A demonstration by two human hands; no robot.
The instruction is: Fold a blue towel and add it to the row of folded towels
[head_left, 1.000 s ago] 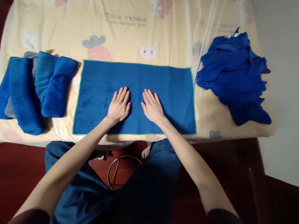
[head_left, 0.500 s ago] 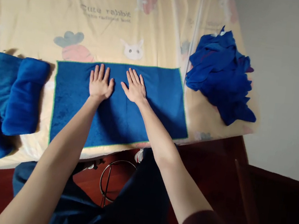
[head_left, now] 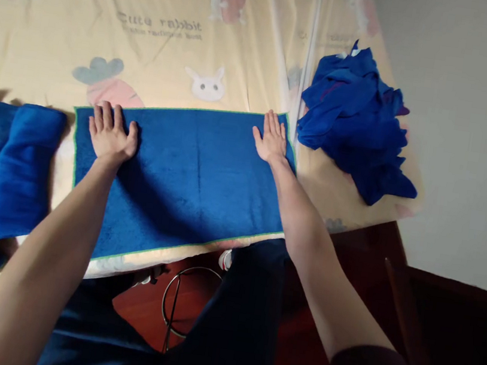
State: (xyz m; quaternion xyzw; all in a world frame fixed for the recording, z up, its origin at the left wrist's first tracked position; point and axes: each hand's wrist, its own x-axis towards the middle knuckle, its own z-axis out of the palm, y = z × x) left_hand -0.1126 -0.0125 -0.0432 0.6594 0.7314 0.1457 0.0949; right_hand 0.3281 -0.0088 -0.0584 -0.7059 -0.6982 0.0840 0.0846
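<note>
A blue towel (head_left: pixel 180 180) with a green edge lies spread flat along the front of the bed, a faint crease down its middle. Near its far left corner, my left hand (head_left: pixel 113 133) rests flat on the cloth, fingers stretched out and thumb apart. My right hand (head_left: pixel 272 139) lies palm down by the far right corner, fingers extended, with nothing held. Shadow from my left arm falls across the towel.
On the left sit several folded blue towels (head_left: pixel 25 170). A crumpled heap of blue cloths (head_left: pixel 355 113) lies to the right. The patterned yellow bed cover (head_left: pixel 151 67) ends at the front edge; below it stands a metal ring-footed stool (head_left: pixel 173 296).
My hands have slid apart over the towel, the left one leftward and the right one rightward, towards its far corners. The view has shifted slightly.
</note>
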